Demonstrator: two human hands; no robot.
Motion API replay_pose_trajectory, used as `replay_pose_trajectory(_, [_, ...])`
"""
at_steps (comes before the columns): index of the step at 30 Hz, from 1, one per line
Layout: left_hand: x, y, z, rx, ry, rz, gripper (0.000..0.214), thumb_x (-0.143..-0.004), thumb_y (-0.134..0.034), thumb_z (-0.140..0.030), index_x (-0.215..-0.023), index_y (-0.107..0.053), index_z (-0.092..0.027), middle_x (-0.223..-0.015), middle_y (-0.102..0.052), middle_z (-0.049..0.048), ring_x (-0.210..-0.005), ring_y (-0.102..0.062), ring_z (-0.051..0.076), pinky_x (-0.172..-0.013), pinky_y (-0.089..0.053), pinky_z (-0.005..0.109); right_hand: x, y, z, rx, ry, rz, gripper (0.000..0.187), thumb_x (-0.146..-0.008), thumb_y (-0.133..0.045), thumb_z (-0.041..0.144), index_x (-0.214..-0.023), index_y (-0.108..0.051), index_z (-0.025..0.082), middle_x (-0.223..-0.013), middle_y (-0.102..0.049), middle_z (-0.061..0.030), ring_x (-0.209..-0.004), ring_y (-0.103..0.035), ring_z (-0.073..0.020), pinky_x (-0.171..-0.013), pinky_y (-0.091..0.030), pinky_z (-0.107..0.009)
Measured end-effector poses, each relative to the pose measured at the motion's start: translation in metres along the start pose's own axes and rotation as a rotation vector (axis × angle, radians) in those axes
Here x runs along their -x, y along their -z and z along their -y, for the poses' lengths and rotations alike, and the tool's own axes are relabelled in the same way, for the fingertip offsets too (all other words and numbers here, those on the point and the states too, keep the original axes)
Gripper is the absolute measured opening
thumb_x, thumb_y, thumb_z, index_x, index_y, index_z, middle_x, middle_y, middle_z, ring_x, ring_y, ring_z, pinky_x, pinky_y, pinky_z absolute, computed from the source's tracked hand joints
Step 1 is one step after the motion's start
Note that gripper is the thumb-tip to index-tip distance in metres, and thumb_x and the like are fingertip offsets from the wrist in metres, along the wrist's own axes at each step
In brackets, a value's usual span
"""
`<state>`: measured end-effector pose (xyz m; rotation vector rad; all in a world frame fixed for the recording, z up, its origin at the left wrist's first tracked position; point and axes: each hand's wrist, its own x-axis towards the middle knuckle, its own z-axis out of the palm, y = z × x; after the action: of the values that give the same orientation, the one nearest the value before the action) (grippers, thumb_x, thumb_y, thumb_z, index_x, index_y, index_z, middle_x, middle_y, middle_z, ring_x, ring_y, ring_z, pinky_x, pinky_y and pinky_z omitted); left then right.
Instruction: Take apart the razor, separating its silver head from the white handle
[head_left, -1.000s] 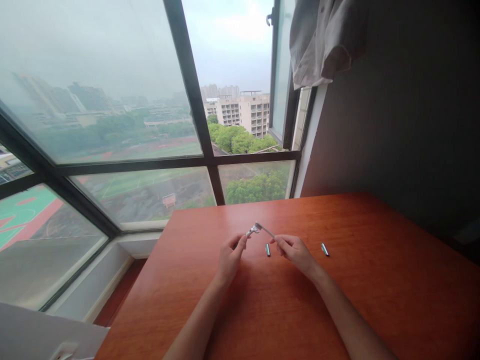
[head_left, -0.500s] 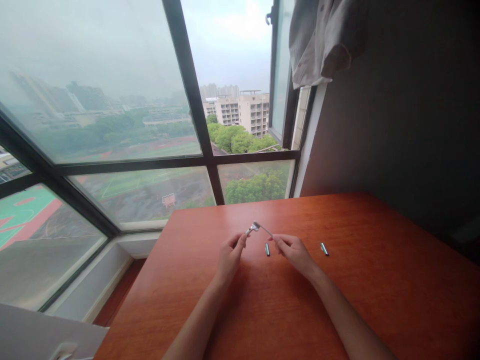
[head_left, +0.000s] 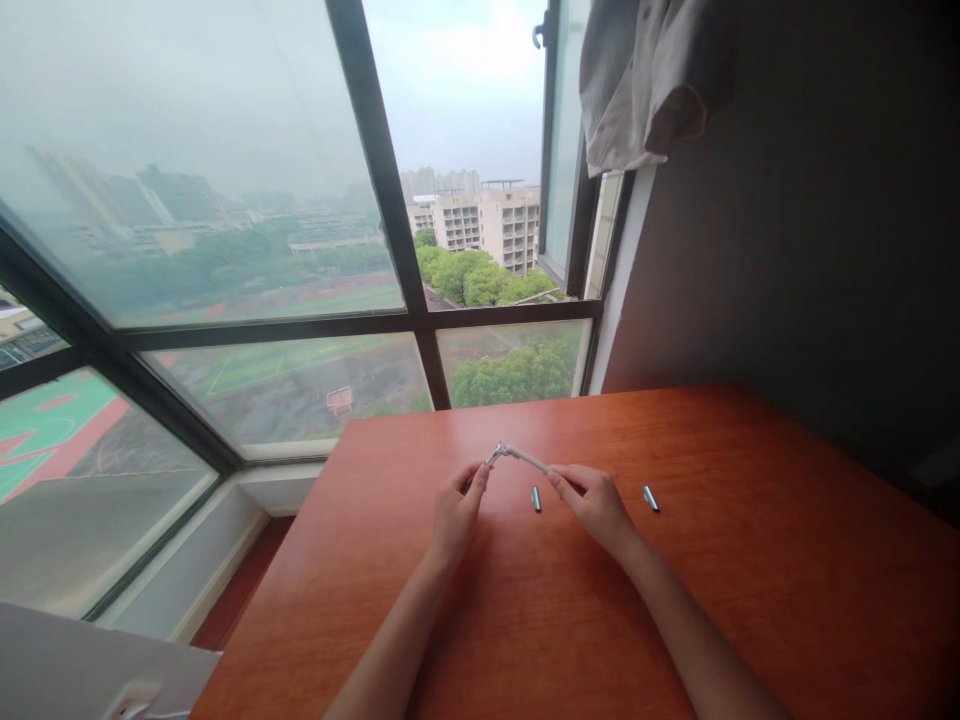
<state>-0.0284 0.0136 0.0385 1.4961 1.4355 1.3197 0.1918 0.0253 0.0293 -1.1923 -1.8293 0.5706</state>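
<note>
My left hand (head_left: 456,515) is closed around the handle of a razor (head_left: 495,454), whose silvery head end points up and away from me. My right hand (head_left: 596,505) pinches a thin, pale stick-like tool (head_left: 529,459). The far tip of this stick meets the razor's head, above the table; whether it has bristles is too small to tell. Below the stick, between my hands, lies a small green-and-black razor cartridge (head_left: 535,498). A second razor cartridge (head_left: 651,498) lies to the right of my right hand.
Both forearms reach over a reddish-brown wooden table (head_left: 480,640). Beyond its far edge stand dark-framed windows (head_left: 420,320), with one pane swung open. A grey cloth garment (head_left: 637,90) hangs at the upper right beside a dark wall (head_left: 787,230).
The razor's head and the stick's tip have shifted slightly left, and the stick now shows more of its length. My left hand has moved a little left. Both cartridges stay put.
</note>
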Motion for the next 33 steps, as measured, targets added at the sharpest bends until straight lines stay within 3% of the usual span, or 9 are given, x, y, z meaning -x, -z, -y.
replay_pose_trajectory(33, [0.0013, -0.0005, 0.0008, -0.031, -0.028, -0.028, 0.036, -0.082, -0.056, -0.045, -0.088, -0.071, -0.013, -0.067, -0.059, 0.0013, -0.062, -0.05, 0.015, -0.055, -0.036, 0.022, 0.0004, 0.0007, -0.0027, 0.058, 0.072, 0.005, 0.028, -0.09, -0.05, 0.033, -0.088, -0.073, 0.019, -0.079, -0.071, -0.0066, -0.066, -0.062, -0.0179, -0.06, -0.043, -0.025])
